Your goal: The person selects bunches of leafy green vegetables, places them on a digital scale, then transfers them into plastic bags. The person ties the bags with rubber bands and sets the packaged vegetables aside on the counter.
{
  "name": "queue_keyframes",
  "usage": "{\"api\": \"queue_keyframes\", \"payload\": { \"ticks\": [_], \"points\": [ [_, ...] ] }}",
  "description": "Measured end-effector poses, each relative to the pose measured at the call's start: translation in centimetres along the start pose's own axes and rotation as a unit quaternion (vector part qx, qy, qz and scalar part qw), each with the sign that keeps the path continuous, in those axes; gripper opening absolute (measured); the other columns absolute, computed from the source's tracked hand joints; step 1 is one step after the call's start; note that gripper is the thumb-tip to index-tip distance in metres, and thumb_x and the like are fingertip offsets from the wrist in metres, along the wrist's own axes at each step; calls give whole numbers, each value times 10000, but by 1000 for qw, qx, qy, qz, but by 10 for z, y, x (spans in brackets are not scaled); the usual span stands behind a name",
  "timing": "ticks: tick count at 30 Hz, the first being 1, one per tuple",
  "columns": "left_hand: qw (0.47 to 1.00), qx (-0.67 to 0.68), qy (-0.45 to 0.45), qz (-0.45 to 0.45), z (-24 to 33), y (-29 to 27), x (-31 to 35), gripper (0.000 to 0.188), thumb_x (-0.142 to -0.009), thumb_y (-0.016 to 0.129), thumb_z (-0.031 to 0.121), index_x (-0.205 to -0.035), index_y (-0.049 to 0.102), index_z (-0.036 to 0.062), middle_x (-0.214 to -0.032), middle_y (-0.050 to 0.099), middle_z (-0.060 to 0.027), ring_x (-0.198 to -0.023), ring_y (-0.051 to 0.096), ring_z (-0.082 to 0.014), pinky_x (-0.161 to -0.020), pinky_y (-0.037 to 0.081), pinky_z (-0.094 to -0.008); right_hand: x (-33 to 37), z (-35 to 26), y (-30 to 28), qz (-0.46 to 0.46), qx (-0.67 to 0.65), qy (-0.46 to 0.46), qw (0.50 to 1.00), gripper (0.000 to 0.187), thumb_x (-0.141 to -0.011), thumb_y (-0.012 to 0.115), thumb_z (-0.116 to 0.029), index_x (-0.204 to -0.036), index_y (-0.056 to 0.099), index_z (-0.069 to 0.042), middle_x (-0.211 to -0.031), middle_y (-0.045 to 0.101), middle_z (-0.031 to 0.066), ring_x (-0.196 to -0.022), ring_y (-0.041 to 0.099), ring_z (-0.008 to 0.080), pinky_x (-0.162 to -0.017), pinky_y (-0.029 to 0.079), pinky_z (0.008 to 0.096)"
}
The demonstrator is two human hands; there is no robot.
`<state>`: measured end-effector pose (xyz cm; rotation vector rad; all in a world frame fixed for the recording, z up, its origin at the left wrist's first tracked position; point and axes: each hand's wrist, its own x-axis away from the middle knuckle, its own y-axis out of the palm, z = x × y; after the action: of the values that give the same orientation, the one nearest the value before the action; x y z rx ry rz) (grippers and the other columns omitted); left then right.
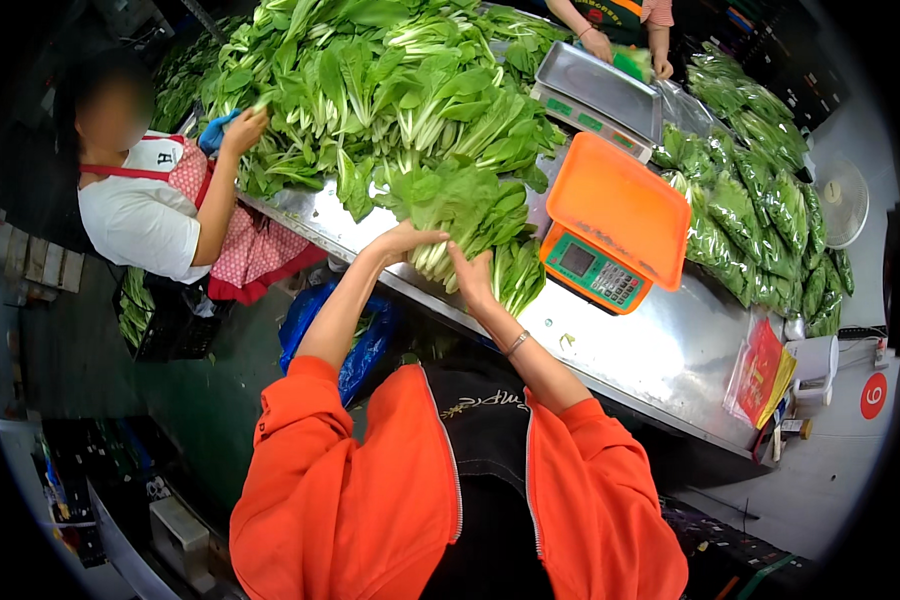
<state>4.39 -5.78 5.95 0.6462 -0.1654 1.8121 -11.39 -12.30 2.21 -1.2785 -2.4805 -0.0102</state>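
Observation:
Near the metal table's front edge, my left hand [408,240] and my right hand [472,277] close around the pale stems of a bunch of leafy greens [448,200], one hand on each side. Its broad leaves point away from me and its stems toward me. More loose greens [518,280] lie just beside my right hand. Behind the bunch rises a large heap of the same greens [370,90]. An orange weighing scale [620,205] stands right of my hands with a bare pan. My fingertips are partly hidden among the stems.
At the left, a co-worker [160,200] holds greens over the heap. Another person's hands [600,45] work behind a second scale [600,90]. Bagged greens [750,210] are piled at the right. Red and yellow packets [760,375] lie on the metal table [630,350]; a blue bag [355,345] sits below.

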Motion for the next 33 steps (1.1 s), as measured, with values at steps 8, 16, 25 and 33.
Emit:
{"api": "queue_keyframes", "payload": {
  "ticks": [8,16,25,33],
  "points": [
    [978,36,162,128,-9,18,44,566,-769,705,72,-1265,438,13,-1136,564,-90,-1020,551,-198,-869,451,-314,28,-38,-7,3,82,-171,982,896,-824,619,-452,-1270,197,201,-943,588,352,-879,609,443,-748,483,432],
    [915,92,328,218,5,61,70,520,-779,677,-6,-1243,443,5,-1127,554,-85,-1032,532,-190,-885,436,-316,40,-82,-29,-75,87,-230,966,644,-851,598,-390,-1130,274,92,-988,572,351,-921,584,468,-777,473,457],
    [931,33,357,62,105,175,11,501,-762,726,79,-1193,478,15,-1054,596,-69,-904,589,-168,-780,480,-293,26,-143,-172,55,30,-322,945,532,-854,639,-255,-1199,355,33,-1076,586,198,-964,600,265,-816,477,355],
    [892,-404,151,132,97,280,-157,999,-660,746,545,-1311,315,-78,-1245,491,-251,-1136,518,-345,-901,455,-395,-36,-77,-309,217,431,-45,875,674,-856,493,-558,-1123,405,55,-1049,565,300,-967,580,420,-762,472,478]
  ]
}}
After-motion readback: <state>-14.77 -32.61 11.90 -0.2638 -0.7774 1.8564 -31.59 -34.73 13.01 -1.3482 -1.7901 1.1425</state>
